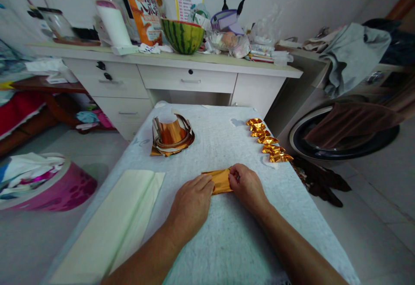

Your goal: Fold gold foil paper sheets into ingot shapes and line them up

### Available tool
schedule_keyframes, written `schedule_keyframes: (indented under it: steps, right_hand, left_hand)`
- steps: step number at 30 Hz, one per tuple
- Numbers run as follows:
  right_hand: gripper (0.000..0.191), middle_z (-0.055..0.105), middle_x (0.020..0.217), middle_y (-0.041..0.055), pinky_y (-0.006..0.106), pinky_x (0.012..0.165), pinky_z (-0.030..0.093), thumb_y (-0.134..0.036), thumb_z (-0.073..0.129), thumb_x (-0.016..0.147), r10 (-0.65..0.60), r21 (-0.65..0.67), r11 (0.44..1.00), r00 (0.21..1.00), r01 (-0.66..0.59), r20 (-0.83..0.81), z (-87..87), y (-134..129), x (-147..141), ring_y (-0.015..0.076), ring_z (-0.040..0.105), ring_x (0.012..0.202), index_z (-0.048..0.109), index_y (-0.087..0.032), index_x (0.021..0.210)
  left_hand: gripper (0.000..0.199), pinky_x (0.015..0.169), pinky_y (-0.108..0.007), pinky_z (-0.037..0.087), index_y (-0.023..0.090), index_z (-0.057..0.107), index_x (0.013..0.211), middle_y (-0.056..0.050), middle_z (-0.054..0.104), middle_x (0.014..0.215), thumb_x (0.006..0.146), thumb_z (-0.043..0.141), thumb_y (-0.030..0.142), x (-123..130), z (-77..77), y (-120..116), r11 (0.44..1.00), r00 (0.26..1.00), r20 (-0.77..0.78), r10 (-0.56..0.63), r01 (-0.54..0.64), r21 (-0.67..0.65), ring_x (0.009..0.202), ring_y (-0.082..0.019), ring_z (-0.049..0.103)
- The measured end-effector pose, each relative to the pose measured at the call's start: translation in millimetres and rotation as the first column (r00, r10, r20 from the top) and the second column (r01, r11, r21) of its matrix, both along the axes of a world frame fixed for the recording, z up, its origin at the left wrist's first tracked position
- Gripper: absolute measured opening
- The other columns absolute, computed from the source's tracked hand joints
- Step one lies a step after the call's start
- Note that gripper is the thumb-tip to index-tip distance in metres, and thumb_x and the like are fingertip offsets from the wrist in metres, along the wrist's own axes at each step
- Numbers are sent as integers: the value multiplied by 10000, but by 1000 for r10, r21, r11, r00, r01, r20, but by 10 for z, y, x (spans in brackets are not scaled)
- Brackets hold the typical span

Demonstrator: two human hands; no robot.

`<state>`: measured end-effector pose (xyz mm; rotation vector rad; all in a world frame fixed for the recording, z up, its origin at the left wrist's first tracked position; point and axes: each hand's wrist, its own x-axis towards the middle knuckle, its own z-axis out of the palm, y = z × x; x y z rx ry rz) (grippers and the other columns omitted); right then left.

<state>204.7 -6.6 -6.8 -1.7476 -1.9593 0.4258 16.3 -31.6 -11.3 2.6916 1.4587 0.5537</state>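
Note:
A small folded piece of gold foil paper (pixel 221 181) lies on the cloth-covered table (pixel 207 241) between my hands. My left hand (pixel 193 198) is closed on its left end, fingers pressed along the edge. At the right end, my right hand (pixel 247 185) pinches the paper between thumb and fingers. Farther off to the left, a curled stack of gold foil sheets (pixel 171 136) rests on the table. Several folded gold foil pieces (pixel 267 140) stand in a row along the right side. A long stack of pale yellow paper (pixel 106 228) lies left of my left arm.
A white desk (pixel 191 79) stands behind the table, holding a cut watermelon (pixel 183 36), an orange snack bag (pixel 142 10) and plastic bags. On the floor at left is a pink bin (pixel 74 185). A front-loading washing machine (pixel 311 90) draped with clothes is at right.

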Motion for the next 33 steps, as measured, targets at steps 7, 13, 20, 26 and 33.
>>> schedule_keyframes:
  steps: [7, 13, 20, 26, 33]
  right_hand:
    - [72, 616, 825, 30, 253, 682, 389, -180, 494, 824, 22, 48, 999, 999, -24, 46, -48, -7, 20, 164, 568, 748, 564, -197, 825]
    - [71, 611, 806, 24, 253, 673, 382, -173, 498, 821, 15, 40, 999, 999, -17, 52, -36, 2, 12, 155, 558, 715, 566, -193, 812]
    - [63, 612, 799, 21, 251, 665, 379, -180, 502, 822, 13, 33, 999, 998, -15, 65, 1, -8, 4, 154, 557, 704, 561, -198, 809]
    - [67, 614, 802, 22, 250, 653, 374, -180, 499, 827, 7, 29, 1000, 998, -9, 66, -20, -2, 8, 156, 563, 708, 561, -200, 813]
    - [74, 611, 800, 26, 251, 648, 373, -176, 496, 829, 14, 23, 1000, 996, -16, 88, -16, 3, 5, 157, 558, 705, 567, -193, 818]
  left_hand:
    - [334, 1007, -410, 490, 124, 623, 1162, -127, 633, 1252, 885, 439, 94, 5, -90, -25, 1000, 998, -65, 4, -3, 29, 1159, -236, 593]
    - [339, 1002, -421, 488, 116, 612, 1171, -139, 616, 1277, 891, 422, 105, 21, -116, -30, 998, 995, -93, 23, -18, 53, 1193, -251, 570]
    - [361, 994, -426, 493, 101, 594, 1200, -163, 599, 1295, 902, 392, 115, 37, -101, -40, 998, 993, -107, 44, -40, 48, 1206, -263, 565]
    - [399, 995, -439, 486, 113, 565, 1240, -159, 570, 1332, 889, 376, 96, 43, -129, -51, 998, 993, -110, 46, -41, 49, 1241, -266, 534]
    - [389, 977, -433, 500, 95, 585, 1217, -165, 595, 1299, 884, 385, 101, 63, -132, -52, 997, 986, -161, 50, -41, 63, 1202, -277, 565]
